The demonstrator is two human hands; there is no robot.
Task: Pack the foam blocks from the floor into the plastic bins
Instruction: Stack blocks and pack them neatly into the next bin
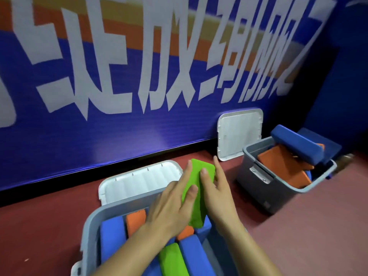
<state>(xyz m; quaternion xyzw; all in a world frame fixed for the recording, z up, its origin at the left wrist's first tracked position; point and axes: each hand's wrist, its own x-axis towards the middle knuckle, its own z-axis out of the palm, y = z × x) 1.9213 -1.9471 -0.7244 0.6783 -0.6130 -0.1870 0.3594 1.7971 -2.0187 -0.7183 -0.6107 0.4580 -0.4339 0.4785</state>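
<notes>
Head view: both hands' grip, left hand (171, 206) and right hand (217, 194), clasps a green block (196, 188) above the crowded near bin (89, 226).

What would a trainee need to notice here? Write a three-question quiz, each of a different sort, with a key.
1. True or false: both hands hold the green foam block above the near bin.
2. What colour is the long block lying across the far bin? A red, B blue, C green.
3. Where do the two white lids stand?

Key: 1 true. 2 B. 3 One lid leans on the wall; the other stands behind the near bin.
</notes>
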